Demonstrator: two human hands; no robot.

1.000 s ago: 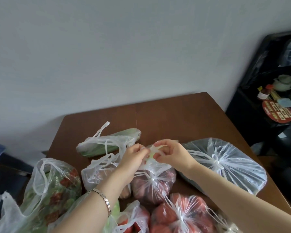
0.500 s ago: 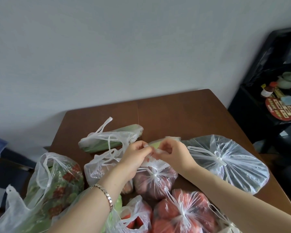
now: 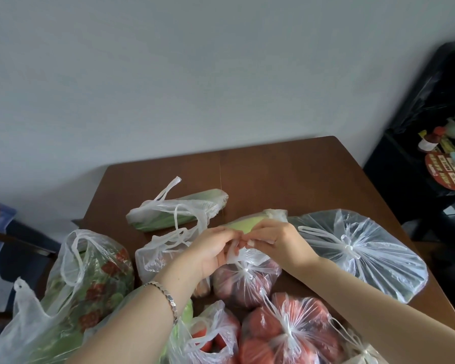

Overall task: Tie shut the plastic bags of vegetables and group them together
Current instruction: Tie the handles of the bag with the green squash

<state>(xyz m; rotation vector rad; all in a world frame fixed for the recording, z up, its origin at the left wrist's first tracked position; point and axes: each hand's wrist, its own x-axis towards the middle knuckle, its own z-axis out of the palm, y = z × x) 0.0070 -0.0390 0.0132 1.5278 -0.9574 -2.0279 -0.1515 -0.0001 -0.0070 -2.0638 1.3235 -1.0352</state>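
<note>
We've got the clear plastic bag of dark reddish vegetables (image 3: 244, 283) sitting mid-way across the brown wooden worktop (image 3: 286, 174), packed in among the other bags. Our left hand (image 3: 210, 252) and right hand (image 3: 276, 240) each pinch its white handle ends just above a first knot, fingertips almost touching. Just to the right lies a knotted clear plastic bag (image 3: 365, 256), and a tied bag of red tomatoes (image 3: 286, 334) sits right in front. Behind our left hand, a thin white bag holding a long green vegetable (image 3: 179, 211) lies with its handles loose.
</note>
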